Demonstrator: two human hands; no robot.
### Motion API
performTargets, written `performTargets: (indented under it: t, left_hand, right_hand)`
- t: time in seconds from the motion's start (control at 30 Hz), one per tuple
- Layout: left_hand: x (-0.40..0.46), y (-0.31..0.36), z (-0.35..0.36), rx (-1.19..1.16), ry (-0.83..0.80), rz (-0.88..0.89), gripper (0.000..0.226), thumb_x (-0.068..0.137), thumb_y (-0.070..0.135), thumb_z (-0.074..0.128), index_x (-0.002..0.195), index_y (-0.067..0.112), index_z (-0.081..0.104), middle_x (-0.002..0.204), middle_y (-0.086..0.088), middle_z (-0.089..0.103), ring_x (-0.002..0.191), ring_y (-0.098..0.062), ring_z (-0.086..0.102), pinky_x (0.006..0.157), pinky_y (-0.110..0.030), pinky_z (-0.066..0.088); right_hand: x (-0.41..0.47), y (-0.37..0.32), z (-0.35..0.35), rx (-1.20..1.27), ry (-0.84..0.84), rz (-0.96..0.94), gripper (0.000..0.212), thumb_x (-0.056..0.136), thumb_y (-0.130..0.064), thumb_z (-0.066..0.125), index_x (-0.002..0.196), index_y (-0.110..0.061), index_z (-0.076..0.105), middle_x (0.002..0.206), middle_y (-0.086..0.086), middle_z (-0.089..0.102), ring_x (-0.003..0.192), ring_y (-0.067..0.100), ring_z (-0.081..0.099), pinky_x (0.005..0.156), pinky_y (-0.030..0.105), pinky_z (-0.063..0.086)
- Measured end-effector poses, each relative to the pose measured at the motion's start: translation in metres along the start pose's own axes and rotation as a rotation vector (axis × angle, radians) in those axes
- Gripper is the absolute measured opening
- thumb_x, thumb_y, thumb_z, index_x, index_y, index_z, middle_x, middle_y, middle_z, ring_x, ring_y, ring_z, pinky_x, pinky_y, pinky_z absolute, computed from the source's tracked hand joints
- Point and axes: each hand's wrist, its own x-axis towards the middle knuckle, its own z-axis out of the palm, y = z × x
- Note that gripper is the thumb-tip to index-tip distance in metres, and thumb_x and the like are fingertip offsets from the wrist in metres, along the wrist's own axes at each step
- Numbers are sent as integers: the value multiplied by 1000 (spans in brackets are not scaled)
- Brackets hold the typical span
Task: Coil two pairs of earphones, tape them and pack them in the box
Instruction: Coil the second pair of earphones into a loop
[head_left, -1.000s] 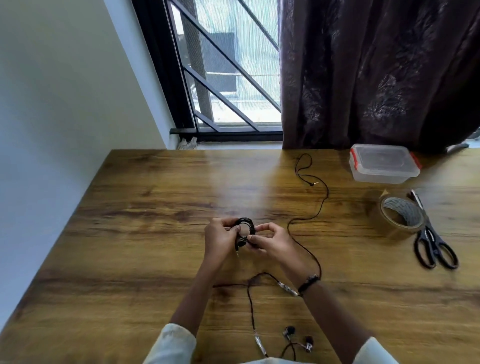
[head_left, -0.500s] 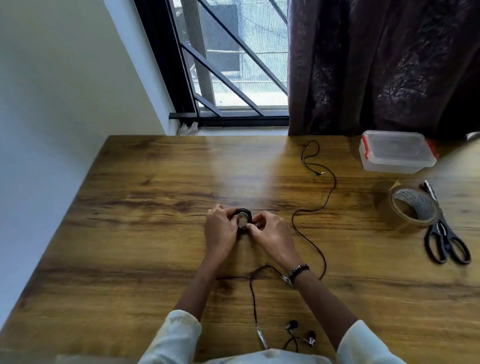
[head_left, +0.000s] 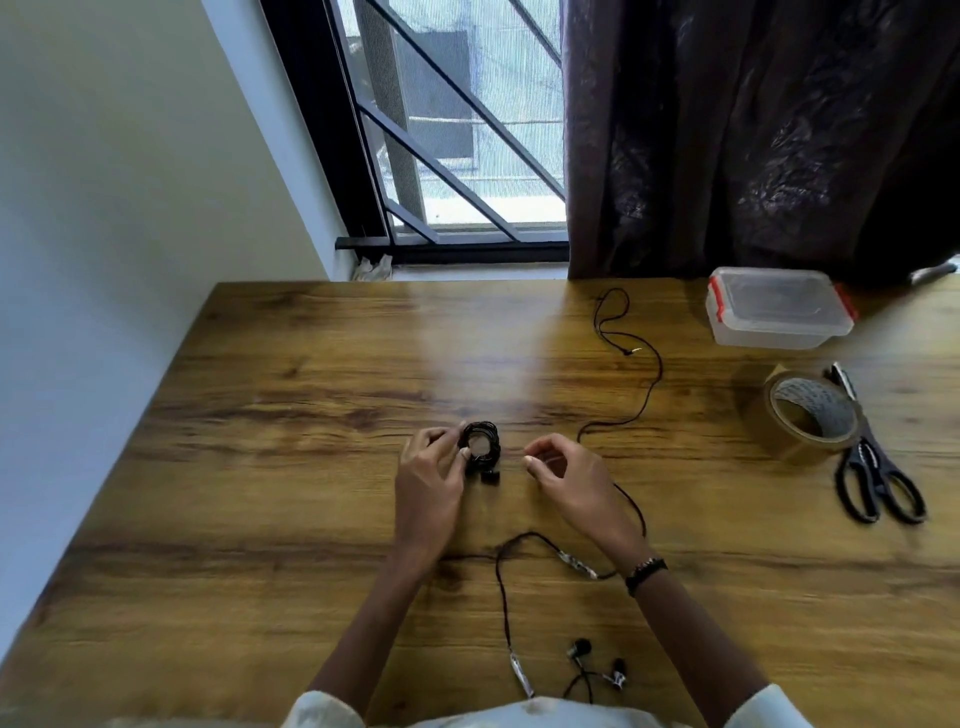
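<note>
Table: wooden top (head_left: 260, 519) under a barred window (head_left: 467, 130), dark curtain (head_left: 753, 130) hanging at the back right.
Coiled earphones: a tight black ring (head_left: 480, 448) of wound cord near the middle of the table, standing almost on edge, two dark earbuds bunched at its lower side.
Left hand: the left hand (head_left: 428, 480) is on the coil's left side, fingers curled and pinching the ring.
Right hand: the right hand (head_left: 563, 480) hovers just right of the coil, apart from it, thumb and forefinger drawn close together with nothing visible between them; a beaded bracelet (head_left: 645, 571) on the wrist.
Second earphones: loose and uncoiled (head_left: 647, 400), cord snaking from the far edge down past the right wrist, looping to the buds at the near edge beside the sleeves.
Box: clear plastic, lid on, red clips (head_left: 776, 309), at the far right by the curtain.
Tape: brown roll (head_left: 810, 418) lying near the box, touching the scissors (head_left: 878, 478) on its right.
Open room: broad bare wood on the left half, out to the left edge; the right side is crowded toward that edge.
</note>
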Motion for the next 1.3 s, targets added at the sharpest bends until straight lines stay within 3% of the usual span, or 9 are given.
performTargets:
  t: [0.13,0.23,0.33,0.53,0.67,0.9,1.1,1.2,1.3]
  left_hand:
    - [-5,17,-2,-69,-43,14,37,88,9,66,124,17,61,110,5,61,96,-9,60,80,-21,56]
    - [2,35,3,-159,-75,23,32,91,10,62,123,16,61,109,8,61,92,2,57,81,-9,49]
    - [15,53,15,-226,-95,49,27,92,10,61,119,12,63,103,2,68,87,2,61,75,-4,48]
    - [43,74,46,-317,-161,3,22,93,14,59,115,12,64,103,-4,71,90,-11,67,76,-20,56]
    - [60,79,64,-342,-187,-37,19,94,11,58,112,11,63,101,-5,70,89,-14,66,70,-14,54]
    - [74,76,81,-364,-229,-98,16,94,10,56,108,12,64,98,-5,71,86,-13,67,69,-18,55]
    - [69,72,82,-360,-253,-156,17,95,11,55,110,11,63,99,-4,71,81,-6,66,72,-16,54]
    - [64,70,81,-393,-266,-184,16,95,12,55,108,14,63,97,-2,71,87,-11,69,82,-30,57]
    - [60,76,74,-480,-272,-235,13,97,14,54,104,17,64,92,-3,72,87,-16,70,82,-39,58]
  right_hand:
    - [2,11,-25,-67,209,-70,15,94,-13,60,109,-13,63,107,-4,59,85,3,56,70,4,46]
    - [18,24,-46,-141,346,-66,20,95,-16,59,114,-12,60,122,3,56,110,16,54,91,18,43]
    - [37,36,-63,-202,401,-19,22,96,-17,57,118,-12,58,128,5,53,120,20,49,96,23,35]
    - [73,44,-72,-340,389,-40,28,97,-15,53,125,-10,56,132,6,55,121,21,50,99,29,40]
    - [94,41,-72,-433,411,-85,30,96,-13,51,126,-9,56,129,6,57,120,22,50,99,33,42]
    - [123,41,-69,-484,369,-54,30,94,-11,52,124,-7,58,120,9,64,115,27,55,96,41,46]
    - [120,43,-61,-391,335,-29,19,95,-14,55,109,-7,65,109,10,65,98,24,62,79,33,54]
    - [98,34,-55,-299,345,-52,16,93,-16,61,106,-9,68,104,7,67,92,19,64,72,27,55]
    - [68,14,-50,-174,370,-131,17,91,-14,64,107,-8,68,102,5,68,88,14,64,74,22,54]
